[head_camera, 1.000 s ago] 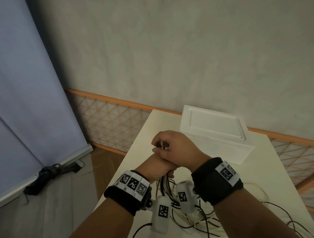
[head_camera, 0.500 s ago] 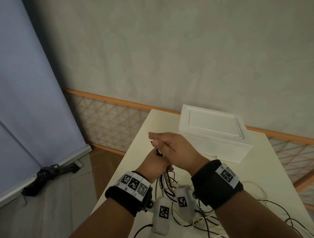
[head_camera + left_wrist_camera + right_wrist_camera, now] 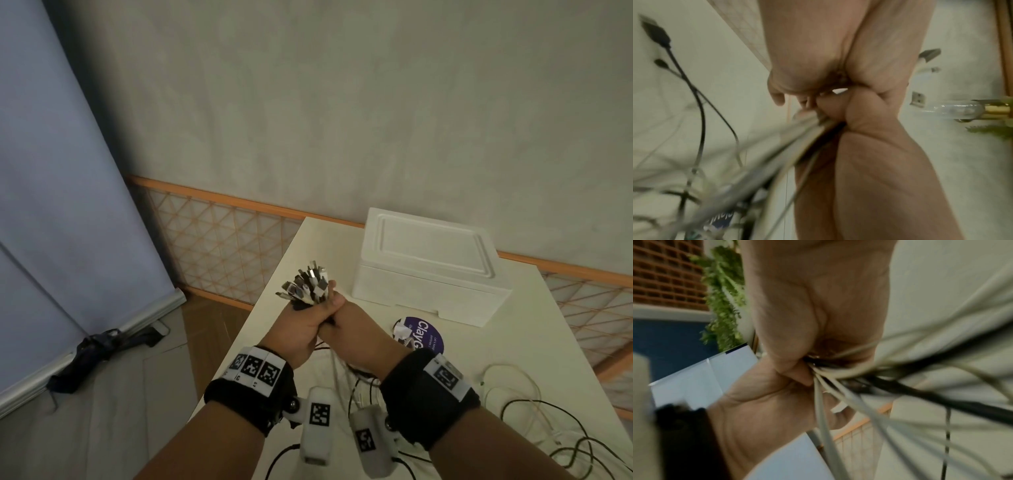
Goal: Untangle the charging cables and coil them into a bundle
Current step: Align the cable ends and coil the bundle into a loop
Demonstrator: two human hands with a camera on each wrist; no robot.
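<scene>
Head view: both hands meet above the near-left part of the desk [image 3: 534, 346], fists stacked on one gathered bunch of charging cables [image 3: 346, 368].
Left hand [image 3: 301, 323]: fist closed tight round the bunch just under the plugs; thumb lies across the top.
Right hand [image 3: 356, 330]: touching the left, just below/beside it, fingers curled round the same strands (right wrist view shows white and black leads fanning out from under its fingers [image 3: 795, 371]).
Plug ends [image 3: 306, 286]: USB heads stick up out of the left fist like a bouquet, roughly level w/ each other.
Loose tails [image 3: 534, 421]: rest of the cables trail down from the hands and sprawl over the desk toward the right edge, loops crossing; not coiled yet.
Other stuff: white foam box [image 3: 428, 270] at the back of the desk, purple round sticker [image 3: 423, 334] in front of it, near the cables.
Stage (my read): ends collected, coiling prob next.
Risk 1: tails are crossed on the desk, so winding now could lock a knot into the bundle.
Risk 2: if either fist loosens while re-gripping, a few plugs may slip down and the ends go uneven.
Risk 3: a tail dragged across the desk could snag on the foam box corner or slide off the right edge and tug the bunch.
Left wrist view: blurred, adds little.
</scene>
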